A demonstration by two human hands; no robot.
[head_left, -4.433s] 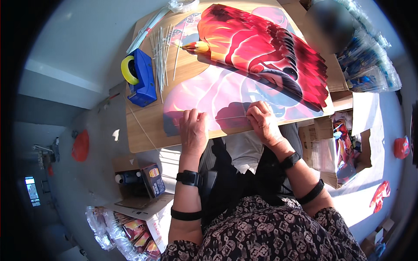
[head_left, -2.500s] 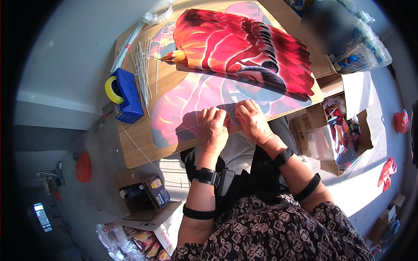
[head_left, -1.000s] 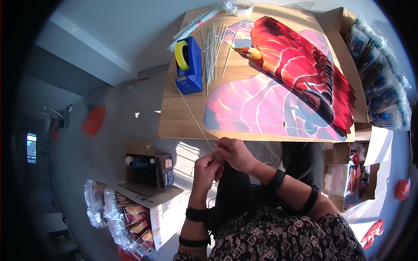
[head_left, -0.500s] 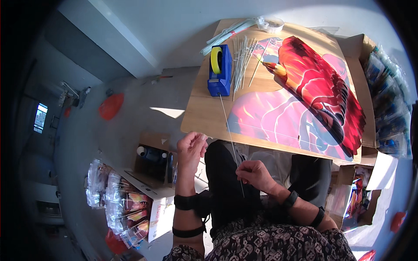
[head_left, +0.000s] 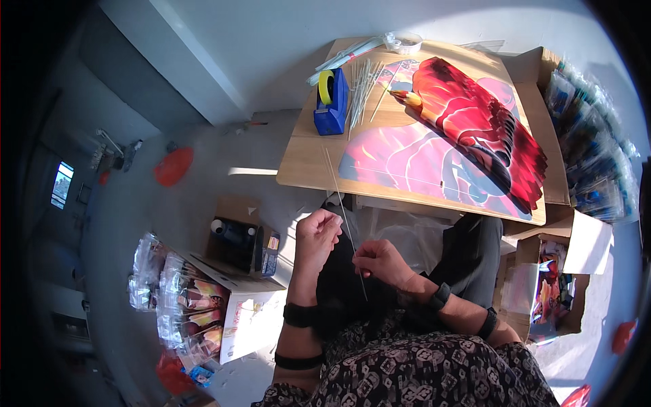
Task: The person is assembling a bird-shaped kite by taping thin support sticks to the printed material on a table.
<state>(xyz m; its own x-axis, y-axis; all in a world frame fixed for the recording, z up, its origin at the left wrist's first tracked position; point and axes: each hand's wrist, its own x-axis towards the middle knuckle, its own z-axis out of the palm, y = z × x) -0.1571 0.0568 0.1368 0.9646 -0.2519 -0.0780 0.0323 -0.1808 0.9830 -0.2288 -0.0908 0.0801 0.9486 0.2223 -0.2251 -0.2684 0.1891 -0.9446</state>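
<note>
In the head view, on a smooth wood-grain table [head_left: 300, 161]: glossy pink printed sheet [head_left: 400, 159], flat along the front edge; toward the right edge, curved red feather-patterned piece [head_left: 468, 115]; near the left edge, blue tape dispenser [head_left: 330, 120] beside loose pale rods [head_left: 359, 95]. Slanting past the front edge, near its left corner: thin rod [head_left: 347, 226], straight, lower end over dark trousers. Pinches it between closed fingertips of the right hand [head_left: 384, 262]; curls the left hand's [head_left: 317, 236] fingers nearly together just beside it, contact impossible to tell. Angles the right forearm inward, the left almost upright.
</note>
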